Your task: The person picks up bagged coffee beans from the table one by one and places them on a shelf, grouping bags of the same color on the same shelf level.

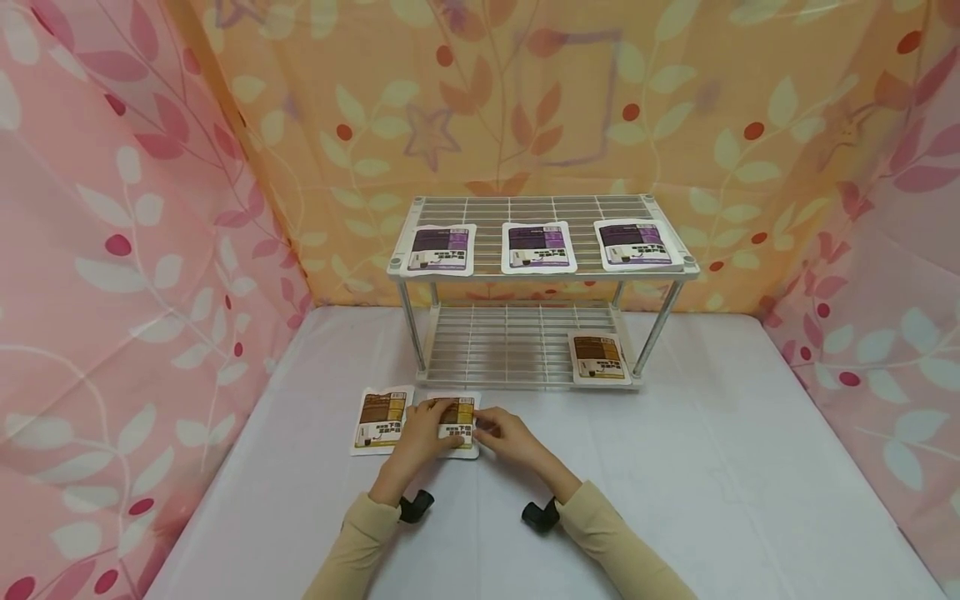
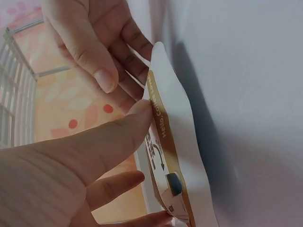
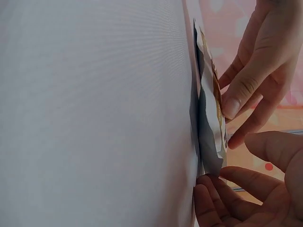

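Observation:
A flat white coffee packet with a brown-and-yellow print (image 1: 456, 427) lies on the table in front of the rack. My left hand (image 1: 422, 435) spans it, thumb and fingertips touching its printed face. At its right edge is my right hand (image 1: 512, 437); in the right wrist view, the fingers (image 3: 227, 201) touch beneath the slightly raised edge, while the thumb stands off. A second brown packet (image 1: 381, 421) lies to the left, partly behind my left hand. Printing about coffee shows on the handled packet (image 2: 168, 142) in the left wrist view.
A two-tier white wire rack (image 1: 517, 379) stands behind the hands. Three purple packets, left (image 1: 440, 250), middle (image 1: 537, 247) and right (image 1: 637, 245), lie along its top tier. One brown packet (image 1: 600, 358) sits at the lower tier's right end. Floral cloth walls (image 1: 480, 108) surround the table.

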Demonstrator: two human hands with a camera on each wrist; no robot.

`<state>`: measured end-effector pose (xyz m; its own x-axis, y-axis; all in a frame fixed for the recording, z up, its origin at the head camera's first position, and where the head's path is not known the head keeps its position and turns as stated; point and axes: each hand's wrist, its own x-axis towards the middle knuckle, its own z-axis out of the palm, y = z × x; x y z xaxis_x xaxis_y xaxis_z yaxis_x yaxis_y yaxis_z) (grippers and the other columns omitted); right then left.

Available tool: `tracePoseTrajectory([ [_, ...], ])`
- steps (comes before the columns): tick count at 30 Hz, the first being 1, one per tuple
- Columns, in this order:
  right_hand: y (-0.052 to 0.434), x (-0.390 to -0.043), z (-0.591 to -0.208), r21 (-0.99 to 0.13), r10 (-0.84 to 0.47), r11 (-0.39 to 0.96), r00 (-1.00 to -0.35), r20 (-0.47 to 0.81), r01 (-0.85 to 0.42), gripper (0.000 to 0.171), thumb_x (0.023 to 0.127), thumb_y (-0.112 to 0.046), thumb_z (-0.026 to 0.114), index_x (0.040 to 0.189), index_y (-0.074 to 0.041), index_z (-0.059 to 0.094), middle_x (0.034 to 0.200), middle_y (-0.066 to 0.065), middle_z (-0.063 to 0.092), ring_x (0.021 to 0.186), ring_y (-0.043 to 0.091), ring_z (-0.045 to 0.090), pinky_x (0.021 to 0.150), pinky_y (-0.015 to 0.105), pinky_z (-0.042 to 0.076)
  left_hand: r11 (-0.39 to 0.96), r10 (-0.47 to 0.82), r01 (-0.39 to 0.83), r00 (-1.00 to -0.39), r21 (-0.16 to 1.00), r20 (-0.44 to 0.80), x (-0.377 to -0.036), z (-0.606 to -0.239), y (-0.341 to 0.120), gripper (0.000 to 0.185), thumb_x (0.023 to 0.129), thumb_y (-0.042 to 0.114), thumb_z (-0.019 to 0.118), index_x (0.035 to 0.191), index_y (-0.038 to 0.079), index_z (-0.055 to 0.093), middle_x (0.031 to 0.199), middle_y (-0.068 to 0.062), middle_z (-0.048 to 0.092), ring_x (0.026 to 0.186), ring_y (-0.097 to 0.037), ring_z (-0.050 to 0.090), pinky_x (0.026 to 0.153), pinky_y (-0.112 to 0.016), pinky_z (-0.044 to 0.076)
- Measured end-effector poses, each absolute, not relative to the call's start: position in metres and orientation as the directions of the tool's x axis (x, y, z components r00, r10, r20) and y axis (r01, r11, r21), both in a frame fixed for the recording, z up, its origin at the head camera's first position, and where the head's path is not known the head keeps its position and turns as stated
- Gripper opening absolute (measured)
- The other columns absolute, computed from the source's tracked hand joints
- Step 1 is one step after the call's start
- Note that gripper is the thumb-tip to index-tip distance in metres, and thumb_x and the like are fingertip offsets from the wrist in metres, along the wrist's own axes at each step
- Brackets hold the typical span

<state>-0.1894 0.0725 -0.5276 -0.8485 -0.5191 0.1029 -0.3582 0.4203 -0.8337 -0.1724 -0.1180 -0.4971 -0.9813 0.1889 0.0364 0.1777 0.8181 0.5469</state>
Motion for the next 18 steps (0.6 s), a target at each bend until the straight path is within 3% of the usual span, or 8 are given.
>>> tracePoseTrajectory([
  [5,0.074,-0.187,-0.526,-0.832,-0.521,0.421,-0.847,0.105,-0.362,0.041,0.093,-0.017,0.055,0.125,0.008,0.052,0.116,0.018,0.058,0.098,0.027,0.06,0.078,0.032,0.052,0.831,0.188,0.185,-0.981,0.525,0.048,-0.171,-0.498,-0.116,0.066,0.072,0.031,0.078,0.129,0.008,0.053,0.129,-0.027,0.047,0.11,-0.047,0.042,0.087,-0.057,0.043],
  [18,0.087,-0.186,-0.528,-0.829,-0.508,0.406,-0.849,0.145,-0.384,0.046,0.088,-0.01,0.062,0.125,0.013,0.049,0.117,0.023,0.056,0.095,0.029,0.06,0.078,0.032,0.053,0.746,0.237,0.172,-0.971,0.644,-0.015,-0.168,-0.497,-0.113,0.068,0.075,0.023,0.077,0.135,0.01,0.047,0.132,-0.025,0.044,0.117,-0.046,0.044,0.09,-0.057,0.043],
])
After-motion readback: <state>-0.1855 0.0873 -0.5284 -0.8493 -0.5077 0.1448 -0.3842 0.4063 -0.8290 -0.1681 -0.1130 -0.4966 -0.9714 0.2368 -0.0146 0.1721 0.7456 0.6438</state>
